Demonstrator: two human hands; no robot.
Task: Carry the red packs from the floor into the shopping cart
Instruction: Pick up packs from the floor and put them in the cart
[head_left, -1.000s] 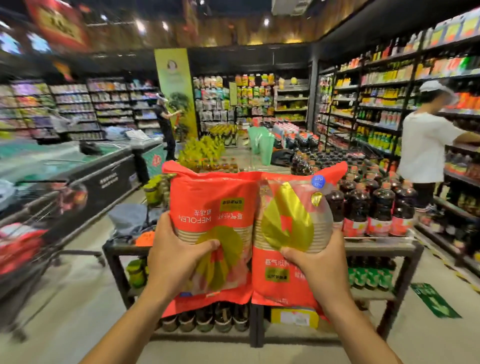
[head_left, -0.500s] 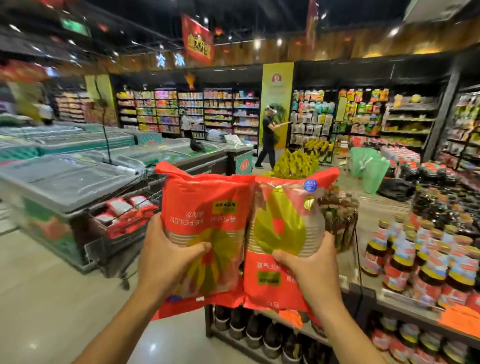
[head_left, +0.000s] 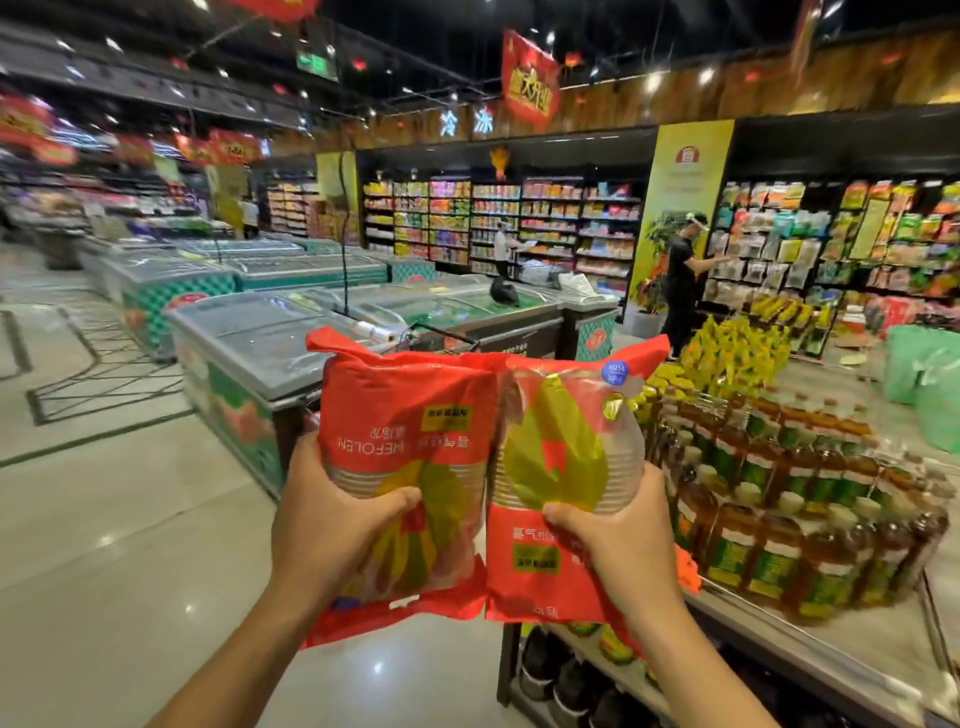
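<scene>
I hold two red packs side by side at chest height, both upside down. My left hand (head_left: 332, 519) grips the left red pack (head_left: 410, 415) round its side, thumb across the front. My right hand (head_left: 618, 540) grips the right red pack (head_left: 561, 452), which shows stacked cups through a clear window. The packs touch along their inner edges. Only the dark handle and rim of the shopping cart (head_left: 441, 340) peek out just above the left pack; the packs hide the rest.
A display table (head_left: 789, 654) loaded with several bottles stands close on the right. Chest freezers (head_left: 244, 338) line the left and middle. Shiny tiled floor (head_left: 119, 545) opens to the left. A person in black (head_left: 680, 280) and another farther back stand at the shelves.
My view has swung left: the bottle table slid right, the freezers came to the centre, and the cart now sits behind the packs. Both hands keep the same hold.
</scene>
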